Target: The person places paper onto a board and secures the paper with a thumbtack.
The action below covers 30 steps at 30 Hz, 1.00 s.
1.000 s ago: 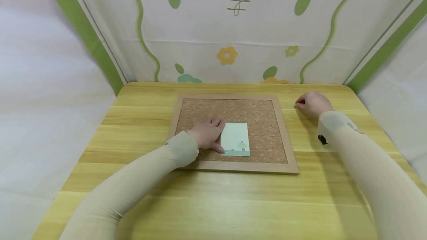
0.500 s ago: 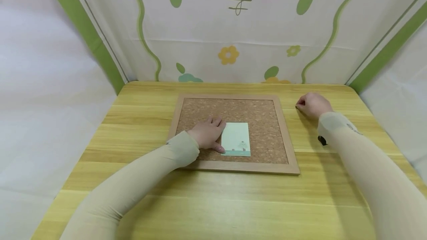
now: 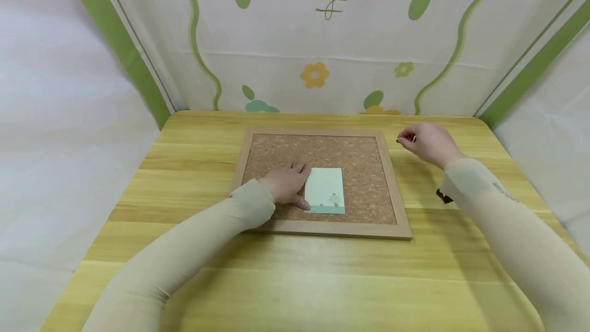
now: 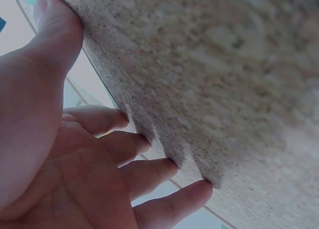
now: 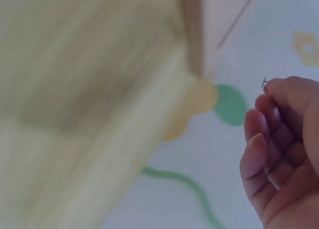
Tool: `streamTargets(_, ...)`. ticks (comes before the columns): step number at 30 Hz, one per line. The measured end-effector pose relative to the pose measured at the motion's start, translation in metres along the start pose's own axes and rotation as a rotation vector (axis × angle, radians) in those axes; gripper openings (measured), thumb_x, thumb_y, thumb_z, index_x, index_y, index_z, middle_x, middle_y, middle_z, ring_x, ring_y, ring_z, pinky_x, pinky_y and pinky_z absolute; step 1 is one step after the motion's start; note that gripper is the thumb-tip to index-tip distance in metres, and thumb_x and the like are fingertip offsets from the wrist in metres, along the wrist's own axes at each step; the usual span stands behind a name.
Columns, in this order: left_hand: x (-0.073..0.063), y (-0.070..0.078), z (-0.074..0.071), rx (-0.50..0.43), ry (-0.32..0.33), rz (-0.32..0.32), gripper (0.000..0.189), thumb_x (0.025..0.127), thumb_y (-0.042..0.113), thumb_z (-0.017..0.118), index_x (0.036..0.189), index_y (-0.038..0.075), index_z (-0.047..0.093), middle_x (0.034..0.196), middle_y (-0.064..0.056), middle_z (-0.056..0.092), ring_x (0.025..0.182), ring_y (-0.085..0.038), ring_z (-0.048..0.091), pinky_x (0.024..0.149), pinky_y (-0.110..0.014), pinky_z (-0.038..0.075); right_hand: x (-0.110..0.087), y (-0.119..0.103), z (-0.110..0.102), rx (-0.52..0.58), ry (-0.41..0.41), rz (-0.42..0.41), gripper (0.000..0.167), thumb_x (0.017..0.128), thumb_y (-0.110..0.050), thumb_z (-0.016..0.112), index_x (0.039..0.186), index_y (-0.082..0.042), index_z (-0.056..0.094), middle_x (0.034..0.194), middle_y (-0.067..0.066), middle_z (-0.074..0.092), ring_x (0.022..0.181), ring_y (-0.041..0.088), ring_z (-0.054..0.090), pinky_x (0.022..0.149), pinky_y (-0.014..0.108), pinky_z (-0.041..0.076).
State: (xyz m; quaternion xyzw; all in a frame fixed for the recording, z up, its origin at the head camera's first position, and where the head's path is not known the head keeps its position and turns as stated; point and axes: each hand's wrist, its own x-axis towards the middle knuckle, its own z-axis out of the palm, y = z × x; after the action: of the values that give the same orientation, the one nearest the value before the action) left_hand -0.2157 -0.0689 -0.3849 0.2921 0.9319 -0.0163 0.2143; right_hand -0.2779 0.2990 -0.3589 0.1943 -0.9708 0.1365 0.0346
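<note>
A framed cork board (image 3: 369, 178) lies flat on the wooden table. On its cork is a pale green note card (image 3: 324, 186) with a small tree drawing and a darker green strip along the bottom. My left hand (image 3: 283, 184) rests on the board with fingers spread; thumb tip and index fingertip touch the card's left edge. In the left wrist view the fingertips press against the cork (image 4: 209, 79). Beyond the board's right edge, my right hand (image 3: 430, 141) is raised over the table, pinching a tiny metal thumbtack (image 5: 264, 82) between thumb and index finger.
The light wooden table (image 3: 295, 281) extends around the board on all sides. A white cloth (image 3: 272, 29) printed with flowers and leaves hangs behind the table's far edge. White cloth panels with green bands (image 3: 133, 65) stand at both sides.
My right hand has lifted off the tabletop and shifted slightly left toward the board, with the thumbtack in its fingertips. The left hand and the card stay in place.
</note>
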Motion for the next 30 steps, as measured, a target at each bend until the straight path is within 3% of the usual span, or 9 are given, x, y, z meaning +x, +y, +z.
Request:
streamTargets(9, -0.001, -0.001, 0.000, 0.019, 0.009, 0.007, 0.107, 0.084, 0.062, 0.063, 0.159, 0.006, 0.011, 0.164, -0.017, 0.006, 0.148, -0.042, 0.011, 0.113, -0.053, 0.028, -0.014, -0.054, -0.013, 0.001, 0.099, -0.146, 0.009, 0.093, -0.011, 0.069, 0.093, -0.005, 0.076, 0.080, 0.003, 0.071, 0.069, 0.016, 0.062, 0.064, 0.040, 0.052)
streamTargets(18, -0.003, -0.001, -0.002, 0.010, 0.005, 0.006, 0.107, 0.084, 0.061, 0.063, 0.160, 0.006, 0.010, 0.164, -0.017, 0.003, 0.147, -0.043, 0.010, 0.112, -0.054, 0.029, -0.022, -0.091, -0.003, 0.024, 0.202, -0.333, 0.004, 0.088, -0.006, 0.074, 0.085, -0.004, 0.075, 0.071, -0.002, 0.065, 0.061, 0.008, 0.054, 0.056, 0.031, 0.048)
streamTargets(30, -0.003, -0.003, 0.000, 0.005, 0.004, 0.016, 0.107, 0.083, 0.062, 0.062, 0.159, 0.006, 0.012, 0.164, -0.018, 0.003, 0.147, -0.044, 0.009, 0.113, -0.053, 0.027, -0.027, -0.124, 0.021, 0.081, 0.133, -0.359, 0.002, 0.088, -0.005, 0.074, 0.086, -0.005, 0.074, 0.075, -0.001, 0.068, 0.065, 0.008, 0.059, 0.057, 0.028, 0.052)
